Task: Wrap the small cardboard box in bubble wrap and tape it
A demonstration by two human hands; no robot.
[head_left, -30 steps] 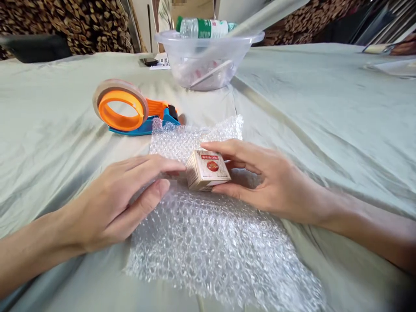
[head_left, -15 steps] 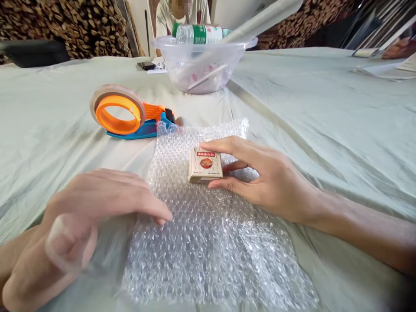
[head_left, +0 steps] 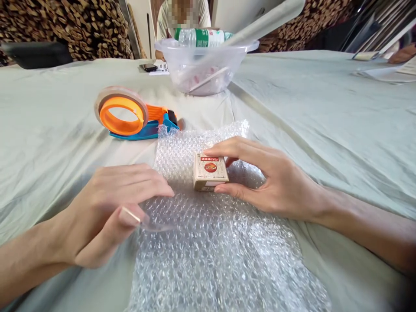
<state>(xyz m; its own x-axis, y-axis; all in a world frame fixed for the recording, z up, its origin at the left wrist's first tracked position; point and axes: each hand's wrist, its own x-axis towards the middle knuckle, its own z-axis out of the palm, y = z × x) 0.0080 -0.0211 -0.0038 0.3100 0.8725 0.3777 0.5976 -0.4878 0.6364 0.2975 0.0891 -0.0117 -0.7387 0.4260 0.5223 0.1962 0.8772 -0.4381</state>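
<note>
A small cream box (head_left: 211, 170) with a red label and a red round emblem stands on a sheet of bubble wrap (head_left: 208, 260). My right hand (head_left: 269, 177) grips it from the right, fingers at the far side and thumb at the near side. On the left, my left hand (head_left: 120, 203) hovers over the wrap's left edge, fingers stretched and thumb apart. A strip of clear tape (head_left: 152, 224) clings to that thumb, its free end hanging over the wrap. Behind the left hand lies a tape dispenser (head_left: 157, 113), orange and blue, carrying a roll of tape.
Farther back, a clear plastic basin (head_left: 203, 65) holds a bottle (head_left: 203, 37) and a long pale roll (head_left: 266, 21). A phone (head_left: 148, 67) and paper lie left of it. A person (head_left: 162, 19) sits behind the basin. A wrinkled pale cloth (head_left: 308, 108) covers the table.
My left hand has moved right and turned, bringing the thumb and its tape over the bubble wrap. The box, held in my right hand, sits slightly lower and more to the right in view.
</note>
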